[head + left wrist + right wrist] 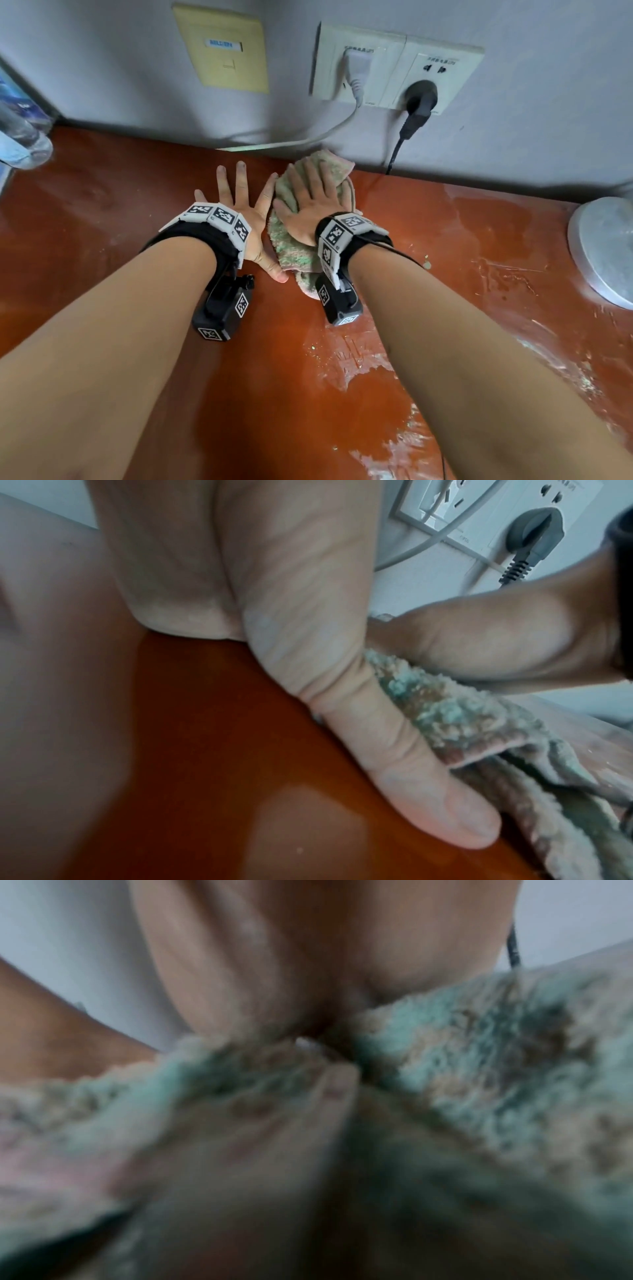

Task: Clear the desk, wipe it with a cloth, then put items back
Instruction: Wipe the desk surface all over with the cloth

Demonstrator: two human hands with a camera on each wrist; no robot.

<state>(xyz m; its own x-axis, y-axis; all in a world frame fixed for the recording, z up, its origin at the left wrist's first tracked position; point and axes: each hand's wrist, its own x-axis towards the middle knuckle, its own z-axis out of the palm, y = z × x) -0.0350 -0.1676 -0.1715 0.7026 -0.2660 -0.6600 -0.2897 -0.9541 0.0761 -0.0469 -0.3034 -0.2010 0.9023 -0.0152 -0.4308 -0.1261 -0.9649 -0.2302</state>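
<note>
A crumpled green and pink cloth (pixel 291 245) lies on the reddish-brown desk (pixel 102 222) close to the back wall. My right hand (pixel 313 202) presses flat on top of it, fingers straight and spread. My left hand (pixel 236 202) lies flat on the bare desk just left of the cloth, fingers splayed, its thumb (pixel 428 791) against the cloth's edge (pixel 455 718). In the right wrist view the fuzzy cloth (pixel 479 1056) fills the frame under my palm (pixel 308 961).
Wall sockets hold a white plug (pixel 356 68) and a black plug (pixel 419 99), with cords hanging to the desk's back edge. A plastic bottle (pixel 20 126) stands at the far left. A round grey base (pixel 606 250) sits at the right. Wet streaks (pixel 373 370) cover the right side.
</note>
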